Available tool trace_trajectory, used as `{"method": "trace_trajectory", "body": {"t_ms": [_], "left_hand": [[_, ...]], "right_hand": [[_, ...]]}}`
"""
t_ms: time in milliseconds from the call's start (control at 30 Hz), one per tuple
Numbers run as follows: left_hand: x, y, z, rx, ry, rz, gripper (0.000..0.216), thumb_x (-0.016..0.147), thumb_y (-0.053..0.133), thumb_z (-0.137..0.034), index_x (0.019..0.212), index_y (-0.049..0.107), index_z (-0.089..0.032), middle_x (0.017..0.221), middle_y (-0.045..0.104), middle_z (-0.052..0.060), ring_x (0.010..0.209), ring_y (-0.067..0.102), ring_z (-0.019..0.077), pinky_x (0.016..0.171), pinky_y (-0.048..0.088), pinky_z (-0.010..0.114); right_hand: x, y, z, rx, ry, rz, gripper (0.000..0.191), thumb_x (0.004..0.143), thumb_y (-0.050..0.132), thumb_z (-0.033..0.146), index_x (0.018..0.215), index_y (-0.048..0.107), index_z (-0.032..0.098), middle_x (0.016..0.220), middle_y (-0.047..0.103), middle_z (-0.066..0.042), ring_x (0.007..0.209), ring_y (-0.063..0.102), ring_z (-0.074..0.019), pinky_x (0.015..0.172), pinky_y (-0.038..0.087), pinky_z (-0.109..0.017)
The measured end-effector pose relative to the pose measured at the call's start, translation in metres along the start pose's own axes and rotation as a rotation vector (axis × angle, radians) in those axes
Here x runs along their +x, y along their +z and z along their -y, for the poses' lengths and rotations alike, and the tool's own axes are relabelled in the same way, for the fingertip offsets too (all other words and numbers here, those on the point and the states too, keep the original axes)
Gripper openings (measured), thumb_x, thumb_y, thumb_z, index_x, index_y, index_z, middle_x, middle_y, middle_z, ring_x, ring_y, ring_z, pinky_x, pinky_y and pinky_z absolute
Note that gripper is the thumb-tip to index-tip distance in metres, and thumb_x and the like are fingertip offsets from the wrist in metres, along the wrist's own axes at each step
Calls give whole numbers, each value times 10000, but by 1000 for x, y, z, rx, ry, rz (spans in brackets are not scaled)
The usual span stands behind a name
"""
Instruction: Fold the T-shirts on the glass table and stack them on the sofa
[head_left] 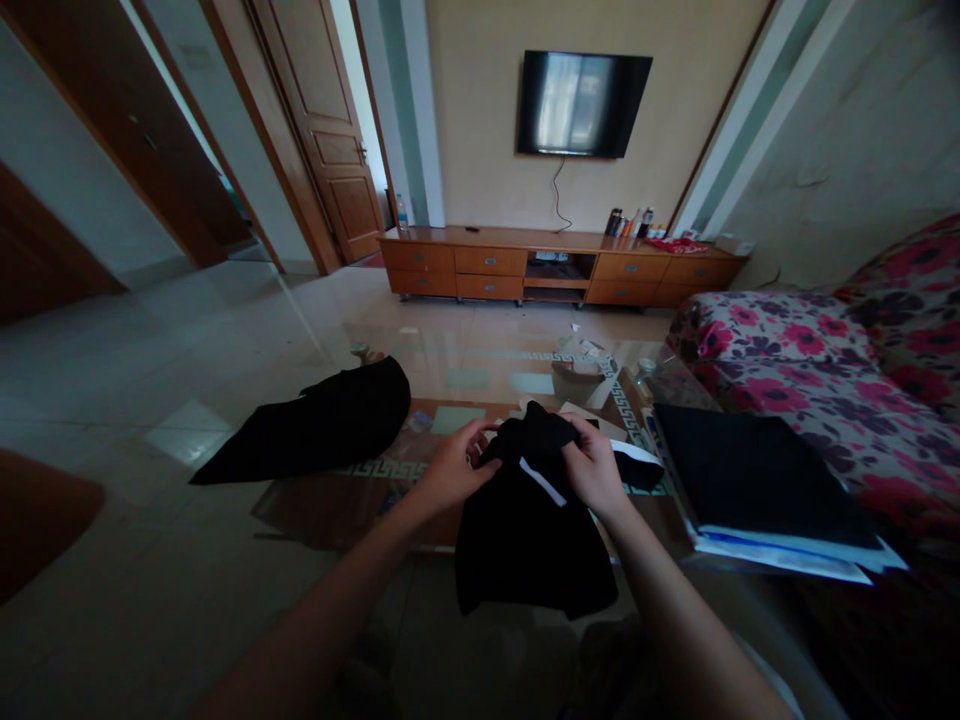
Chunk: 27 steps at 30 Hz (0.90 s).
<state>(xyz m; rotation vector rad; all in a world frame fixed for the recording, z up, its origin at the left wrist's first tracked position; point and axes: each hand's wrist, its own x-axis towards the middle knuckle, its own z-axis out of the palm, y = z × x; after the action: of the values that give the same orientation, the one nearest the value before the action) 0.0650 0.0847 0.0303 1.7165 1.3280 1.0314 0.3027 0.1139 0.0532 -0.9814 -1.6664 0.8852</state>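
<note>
Between my hands hangs a piece of black cloth [534, 550], bunched at its top and falling over the near edge of the glass table. A short white strip [543, 481] shows on its front; I cannot tell if it is attached. My left hand [459, 462] pinches the cloth's upper left, and my right hand [594, 462] grips its upper right with the thumb on top. Another black cloth [330, 420] lies over the table's left end. Just beyond my right hand, a black and white piece [637, 468] rests on the glass.
The glass coffee table [401, 469] has a patterned border. Black fabric [757, 480] lies on white and blue sheets at the right. A flowered sofa [795, 350] stands behind it. Across the room are a wooden TV cabinet [491, 262] and a wall television [583, 105].
</note>
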Motion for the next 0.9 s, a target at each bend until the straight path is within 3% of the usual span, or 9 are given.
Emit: {"method": "trace_trajectory", "body": {"t_ms": [133,300,400,500,567,667,767,833,900], "left_hand": [[-4,3,10,-99,-85,85,366,844,741,-409,1130,696,-185,1003,706,67,794,625,173,738,489,301],[-1,1,6,-496,-268,59,322,852,743,-460,978,729,-163,904,705,56,795,642,183,701,507,295],[-1,0,-1,-793,-315,20,299,847,770,-419,1010,731,-172,995,725,76,879,671,195,778,536,322],[-4,0,-9,-910,-252,147,268,864,739,-339,1074,754,-173,1067,732,103,976,671,213,847,530,340],[-6,0,-14,-896,-170,235,275,820,733,-255,1080,770,-173,1123,730,110,1070,652,229,915,513,350],[-7,2,-17,-776,-64,302,383,732,747,-170,1114,765,-184,1219,711,108,1197,613,254,1020,472,379],[-7,3,-16,-545,-1,127,335,769,713,-182,1103,719,-195,1196,687,90,1183,601,244,990,477,382],[-11,5,-17,-343,10,-9,186,802,684,-204,987,664,-195,1030,663,53,1018,612,202,873,489,336],[-22,11,-20,-158,13,17,129,833,676,-261,917,597,-204,887,599,10,846,574,166,768,471,303]], "right_hand": [[4,-9,-4,14,15,-22,249,951,561,342,1086,717,205,991,749,-41,864,679,-203,791,532,-306],[0,-15,-10,-399,-54,-81,462,883,526,159,1334,618,201,1215,713,-110,1106,666,-284,981,516,-447],[-9,-8,5,-734,-184,-127,796,833,589,102,1587,371,236,1559,473,-167,1378,481,-386,1093,408,-602],[-16,5,24,-919,-401,26,882,817,619,51,1590,360,387,1714,213,-68,1531,244,-417,1142,308,-661],[-18,10,30,-948,-489,135,870,794,613,11,1537,435,427,1724,186,-23,1556,195,-394,1149,298,-645],[-17,9,24,-930,-499,164,693,768,597,-2,1375,590,332,1702,263,-36,1559,220,-348,1140,318,-601],[-13,2,12,-851,-492,118,381,759,600,34,1068,658,250,1625,425,-56,1537,293,-334,1126,335,-576],[-10,-3,5,-759,-482,53,255,744,610,66,935,626,234,1514,559,-74,1496,376,-334,1110,360,-556],[-9,-6,3,-660,-454,-20,208,719,610,90,867,591,235,1340,686,-85,1420,485,-328,1081,401,-526]]}}
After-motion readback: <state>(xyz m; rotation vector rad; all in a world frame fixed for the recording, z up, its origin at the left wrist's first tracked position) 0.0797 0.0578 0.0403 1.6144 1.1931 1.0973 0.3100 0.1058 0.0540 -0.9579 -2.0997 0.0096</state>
